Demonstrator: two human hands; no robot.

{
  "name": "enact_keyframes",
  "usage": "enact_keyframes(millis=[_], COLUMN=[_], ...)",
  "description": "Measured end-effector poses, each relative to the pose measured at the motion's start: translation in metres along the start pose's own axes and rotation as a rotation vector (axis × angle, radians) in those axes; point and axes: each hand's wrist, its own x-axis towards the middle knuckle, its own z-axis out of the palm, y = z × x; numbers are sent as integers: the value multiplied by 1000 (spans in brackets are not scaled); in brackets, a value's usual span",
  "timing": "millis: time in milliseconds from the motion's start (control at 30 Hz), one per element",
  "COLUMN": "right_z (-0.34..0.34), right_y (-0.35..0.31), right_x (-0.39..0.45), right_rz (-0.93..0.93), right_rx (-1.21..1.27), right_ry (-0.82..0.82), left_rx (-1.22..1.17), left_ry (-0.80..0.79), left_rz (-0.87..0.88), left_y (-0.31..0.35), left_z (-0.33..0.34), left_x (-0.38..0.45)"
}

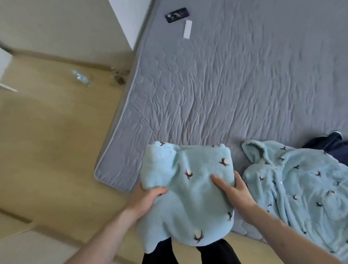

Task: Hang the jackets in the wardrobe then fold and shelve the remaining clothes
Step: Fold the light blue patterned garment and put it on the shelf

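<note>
A folded light-blue fleece garment (189,193) with small dark flower prints hangs in front of me, lifted off the bed's near corner. My left hand (145,198) grips its left edge, thumb on top. My right hand (231,189) holds its right side, thumb on the upper face and fingers under the cloth. A matching light-blue fleece hooded robe (305,189) lies spread out on the grey quilted bed (217,85) at the right. A dark navy garment (331,145) lies partly under the robe at the far right.
A dark phone (176,14) and a white strip (187,29) lie near the bed's far left edge. A clear plastic bottle (81,78) lies on the wooden floor (48,128) beside the bed. A white panel (130,15) stands at the top.
</note>
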Motion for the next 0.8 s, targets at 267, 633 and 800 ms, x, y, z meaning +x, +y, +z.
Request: enact_keyframes(millis=[267, 633, 800], right_z=[80, 293, 393], right_y=[-82, -135, -162], right_x=[-95, -168, -182], right_rz=[-198, -359, -444], right_rx=[-313, -481, -515], right_ry=[-253, -529, -570], left_rx=[-348, -714, -789], left_ry=[193, 354, 413], left_rz=[121, 204, 270], left_y=[-27, -84, -85], left_z=[-89, -267, -351], left_x=[-149, -243, -251])
